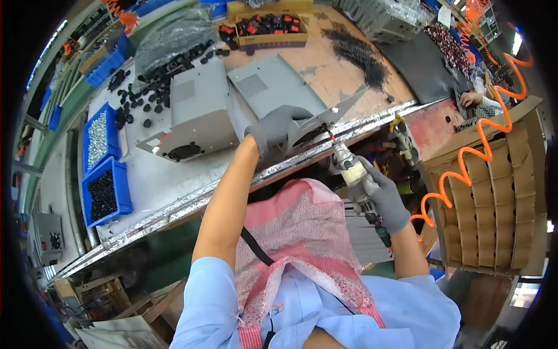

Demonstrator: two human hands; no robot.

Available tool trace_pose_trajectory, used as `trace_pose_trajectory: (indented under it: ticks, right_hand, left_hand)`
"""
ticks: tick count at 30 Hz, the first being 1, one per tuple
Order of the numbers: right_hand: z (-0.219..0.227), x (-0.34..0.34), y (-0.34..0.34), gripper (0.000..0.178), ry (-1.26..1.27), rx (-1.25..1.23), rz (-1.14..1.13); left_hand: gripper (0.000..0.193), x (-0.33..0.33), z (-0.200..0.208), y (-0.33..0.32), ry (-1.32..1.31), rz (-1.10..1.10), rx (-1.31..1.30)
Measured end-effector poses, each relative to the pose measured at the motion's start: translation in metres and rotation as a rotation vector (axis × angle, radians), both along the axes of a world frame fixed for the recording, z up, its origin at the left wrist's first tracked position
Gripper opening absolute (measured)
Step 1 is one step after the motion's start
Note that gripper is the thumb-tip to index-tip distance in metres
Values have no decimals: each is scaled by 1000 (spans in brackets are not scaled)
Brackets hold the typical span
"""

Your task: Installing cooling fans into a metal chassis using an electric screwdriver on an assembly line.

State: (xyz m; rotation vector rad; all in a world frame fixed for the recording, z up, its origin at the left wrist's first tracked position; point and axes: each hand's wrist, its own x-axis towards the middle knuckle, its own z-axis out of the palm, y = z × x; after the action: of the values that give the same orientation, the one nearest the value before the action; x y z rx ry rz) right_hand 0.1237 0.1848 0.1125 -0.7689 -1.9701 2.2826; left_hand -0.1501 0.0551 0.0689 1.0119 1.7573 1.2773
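My left hand (276, 132), in a grey glove, grips a grey sheet-metal panel (338, 111) that stands tilted at the bench's front edge. A dark part, partly hidden, shows on the panel's near side. My right hand (385, 200), also gloved, is wrapped around a power screwdriver (352, 170) with pale tape on its body. The tool's red tip points up at the panel; whether it touches cannot be told. Left of my left hand stands a bent grey metal housing (200, 107) with a round black fan in its front. Behind lies a flat grey panel (302, 87) with vent slots.
Blue bins hold silver screws (96, 141) and black screws (103, 196). Black plastic pieces (147, 108) are scattered nearby. At the back sits a carton (273, 39) of red-and-black parts. An orange coiled hose (465, 166) hangs before cardboard dividers (488, 215); another person's hand (469, 99) is at right.
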Motion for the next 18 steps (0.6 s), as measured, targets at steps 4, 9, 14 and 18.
trace_pose_trajectory:
  ticks: [4,9,14,18]
  right_hand:
    - [0,-1,3,58,-45,194,-45]
    - [1,-5,7,63,-124,280,-11]
    - [-8,3,12,76,-103,292,26]
    - [-7,1,12,82,-113,284,59]
  left_hand:
    - [34,15,-5,4,-57,115,101]
    - [29,17,-18,7,-195,217,218]
    - [29,24,-7,5,-291,199,234]
    - [28,25,-3,2,-266,215,210]
